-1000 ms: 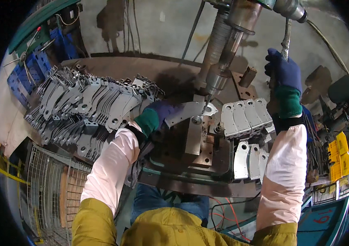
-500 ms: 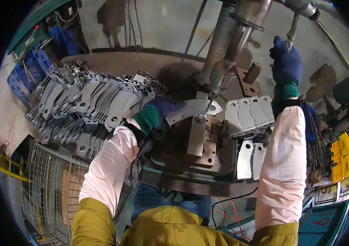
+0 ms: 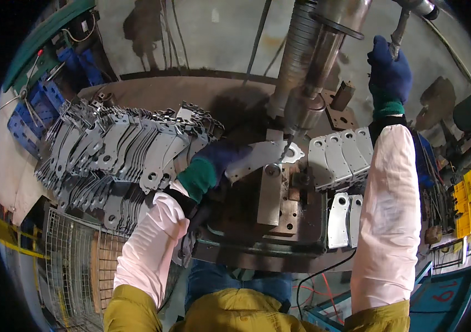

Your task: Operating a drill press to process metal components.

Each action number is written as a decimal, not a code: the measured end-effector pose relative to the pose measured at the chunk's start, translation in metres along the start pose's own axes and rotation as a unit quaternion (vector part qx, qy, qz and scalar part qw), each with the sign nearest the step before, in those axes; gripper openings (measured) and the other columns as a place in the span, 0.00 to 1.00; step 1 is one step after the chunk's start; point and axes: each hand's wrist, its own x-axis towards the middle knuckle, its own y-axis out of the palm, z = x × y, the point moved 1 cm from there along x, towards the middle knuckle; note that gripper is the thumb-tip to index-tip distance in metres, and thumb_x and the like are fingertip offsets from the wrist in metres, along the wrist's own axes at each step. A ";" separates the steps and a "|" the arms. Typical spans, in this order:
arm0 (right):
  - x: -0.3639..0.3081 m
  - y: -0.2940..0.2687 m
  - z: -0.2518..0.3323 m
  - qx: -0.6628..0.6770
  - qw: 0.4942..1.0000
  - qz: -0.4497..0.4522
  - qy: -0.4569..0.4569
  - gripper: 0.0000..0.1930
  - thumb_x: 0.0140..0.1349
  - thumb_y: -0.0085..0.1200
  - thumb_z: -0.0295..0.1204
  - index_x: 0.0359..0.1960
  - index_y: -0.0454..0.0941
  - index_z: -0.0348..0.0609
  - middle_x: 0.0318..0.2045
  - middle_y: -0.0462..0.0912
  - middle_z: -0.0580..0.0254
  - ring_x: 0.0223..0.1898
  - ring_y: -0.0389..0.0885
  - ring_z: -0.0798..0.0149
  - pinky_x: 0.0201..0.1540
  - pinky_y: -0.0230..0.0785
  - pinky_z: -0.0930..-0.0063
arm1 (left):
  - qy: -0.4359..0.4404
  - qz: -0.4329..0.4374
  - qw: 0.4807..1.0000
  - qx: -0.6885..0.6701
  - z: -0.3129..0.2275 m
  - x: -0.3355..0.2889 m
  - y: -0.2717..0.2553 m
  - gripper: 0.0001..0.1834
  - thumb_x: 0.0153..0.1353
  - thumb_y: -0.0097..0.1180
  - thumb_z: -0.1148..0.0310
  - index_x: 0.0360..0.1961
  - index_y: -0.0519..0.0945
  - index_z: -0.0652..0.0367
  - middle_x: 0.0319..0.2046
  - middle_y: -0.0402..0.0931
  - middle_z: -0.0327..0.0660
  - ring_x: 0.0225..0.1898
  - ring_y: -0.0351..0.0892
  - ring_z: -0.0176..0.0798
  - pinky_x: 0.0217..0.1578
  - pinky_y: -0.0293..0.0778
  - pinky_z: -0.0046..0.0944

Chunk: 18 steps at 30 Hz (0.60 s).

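Right fingers moved — metal plate juts rightward from left fingers.

Left fingers hold a metal plate — right fingers grip a lever.

Workshop interior: a grey wall, marked by dark shadows, spans the top of the frame behind a brown worktable. At lower left stand a wire-mesh cage and a yellow rail; at lower right, a teal container adjoins the grey floor, with bright light entering at the far right edge.
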 end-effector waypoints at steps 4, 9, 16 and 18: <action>0.000 0.000 0.005 0.003 1.000 0.022 0.020 0.31 0.59 0.52 0.63 0.41 0.84 0.46 0.36 0.85 0.43 0.43 0.82 0.37 0.47 0.73 0.52 | 0.005 -0.016 1.000 -0.018 0.006 -0.003 0.004 0.22 0.64 0.54 0.68 0.61 0.78 0.46 0.48 0.81 0.49 0.49 0.80 0.56 0.52 0.76 0.48; 0.007 0.001 -0.004 -0.054 0.997 -0.006 -0.047 0.26 0.61 0.56 0.57 0.36 0.84 0.43 0.30 0.86 0.61 0.34 0.83 0.62 0.41 0.73 0.68 | -0.044 0.016 0.998 -0.045 -0.003 0.000 0.002 0.35 0.48 0.65 0.72 0.62 0.78 0.50 0.52 0.81 0.47 0.51 0.81 0.54 0.53 0.77 0.47; -0.001 -0.002 0.007 0.002 0.999 0.030 0.013 0.23 0.62 0.58 0.54 0.37 0.85 0.46 0.30 0.87 0.64 0.35 0.85 0.65 0.42 0.73 0.71 | 0.006 -0.031 0.999 0.027 -0.010 -0.002 -0.003 0.31 0.58 0.58 0.72 0.66 0.75 0.44 0.51 0.82 0.47 0.49 0.82 0.57 0.49 0.78 0.48; -0.002 -0.004 0.010 0.061 0.997 0.033 0.025 0.23 0.62 0.59 0.54 0.37 0.85 0.46 0.30 0.87 0.64 0.35 0.85 0.65 0.41 0.73 0.71 | 0.017 -0.031 0.999 0.010 -0.003 -0.004 -0.001 0.38 0.50 0.65 0.72 0.66 0.74 0.44 0.50 0.82 0.47 0.49 0.81 0.58 0.49 0.78 0.49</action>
